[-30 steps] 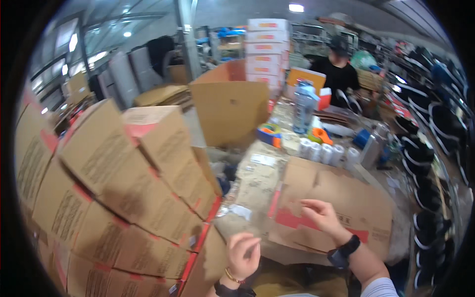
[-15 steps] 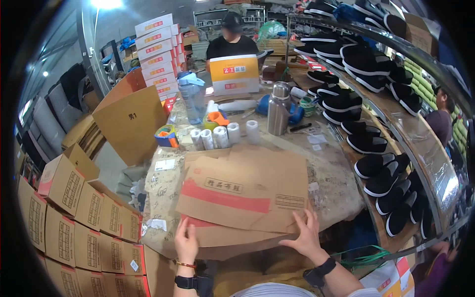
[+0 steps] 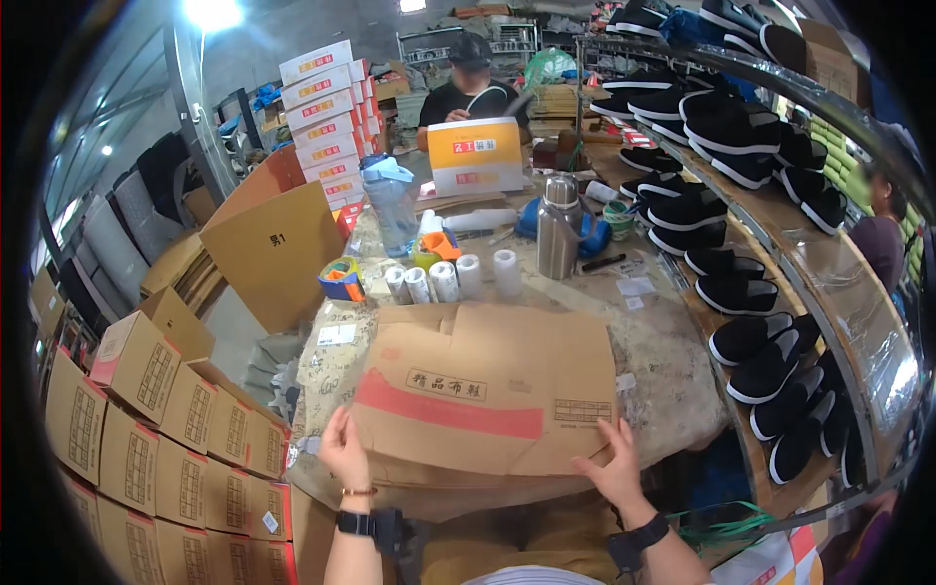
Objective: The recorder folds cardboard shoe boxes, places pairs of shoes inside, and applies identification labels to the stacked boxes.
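Note:
A flattened cardboard box (image 3: pixel 468 363), brown with a red band and printed panels, lies on the worktable in front of me. At its near left corner my left hand (image 3: pixel 345 450) is closed on the edge, fingers close together. My right hand (image 3: pixel 614 462) touches the near right corner with thumb and fingers spread apart. A strip of another cardboard sheet (image 3: pixel 429 480) shows beneath the near edge. Each wrist wears a dark band.
White rolls (image 3: pixel 444 282), a tape dispenser (image 3: pixel 341 280), a steel bottle (image 3: pixel 559 226) and a plastic jug (image 3: pixel 389 205) stand beyond the cardboard. Printed cartons (image 3: pixel 175 468) are stacked at left. Black shoes (image 3: pixel 756 361) fill the right rack. A co-worker (image 3: pixel 472 88) sits opposite.
The upper cardboard has shifted nearer and now covers most of the lower sheet. My left hand has risen slightly to its corner. The co-worker has raised a hand holding a pale curved item.

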